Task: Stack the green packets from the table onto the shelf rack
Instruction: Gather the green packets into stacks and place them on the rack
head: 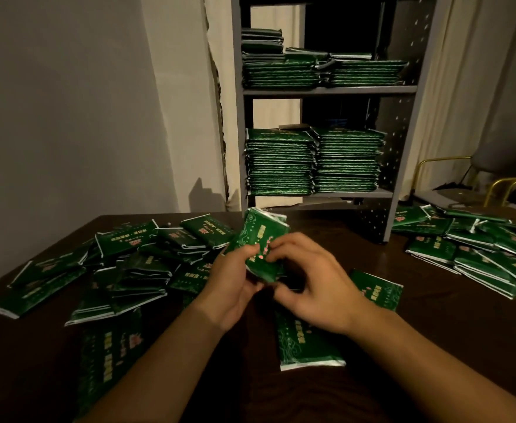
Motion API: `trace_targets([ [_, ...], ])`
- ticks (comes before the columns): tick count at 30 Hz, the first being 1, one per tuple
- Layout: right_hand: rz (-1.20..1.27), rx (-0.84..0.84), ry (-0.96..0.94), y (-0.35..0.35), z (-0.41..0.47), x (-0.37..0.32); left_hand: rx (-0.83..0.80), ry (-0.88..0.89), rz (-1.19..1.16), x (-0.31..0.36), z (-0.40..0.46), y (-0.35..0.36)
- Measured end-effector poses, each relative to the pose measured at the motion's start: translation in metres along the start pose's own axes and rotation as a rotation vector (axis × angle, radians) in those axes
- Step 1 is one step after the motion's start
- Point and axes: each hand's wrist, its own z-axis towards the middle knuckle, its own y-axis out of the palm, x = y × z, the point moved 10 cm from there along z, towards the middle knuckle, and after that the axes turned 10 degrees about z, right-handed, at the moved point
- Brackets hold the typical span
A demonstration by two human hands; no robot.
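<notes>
Head view: both hands, left [231,288] and right [308,285], grip a glossy green foil packet [261,239] between them above the dark desk [433,346].

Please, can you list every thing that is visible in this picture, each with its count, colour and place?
held packets: a small bundle, exact count unclear, green, above the table's middle
loose packets, left: many, green, scattered heap on the table's left side
loose packets, right: many, green, heap on the table's right side
packets near the hands: at least two, green, flat on the table under and beside the right hand
upper shelf stacks: several, green, uneven heights
lower shelf stacks: two, green, tall, side by side
shelf rack: one, grey, behind the table
table: one, dark brown
chairs: apparently two, gold frames, far right
left hand: grip closed on the held packets
right hand: grip closed on the held packets
</notes>
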Motion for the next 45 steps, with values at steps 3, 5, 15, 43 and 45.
trace_targets([
  [3, 0.02, 0.259, 0.212, -0.034, -0.004, 0.024, -0.015, 0.064, 0.027, 0.006, 0.004, 0.0],
  [5, 0.173, 0.297, 0.409, -0.037, -0.01, 0.044, -0.032, 0.089, 0.043, 0.009, 0.001, 0.005],
  [15, 0.331, 0.352, 0.57, -0.041, -0.016, 0.077, -0.063, 0.149, 0.323, 0.006, 0.0, 0.014],
  [43, -0.26, -0.113, 0.858, -0.087, -0.036, 0.107, 0.004, 0.255, 0.309, 0.012, 0.003, 0.0],
  [45, -0.384, -0.164, 0.938, -0.097, -0.054, 0.118, 0.034, 0.259, 0.267, 0.015, 0.004, 0.0],
])
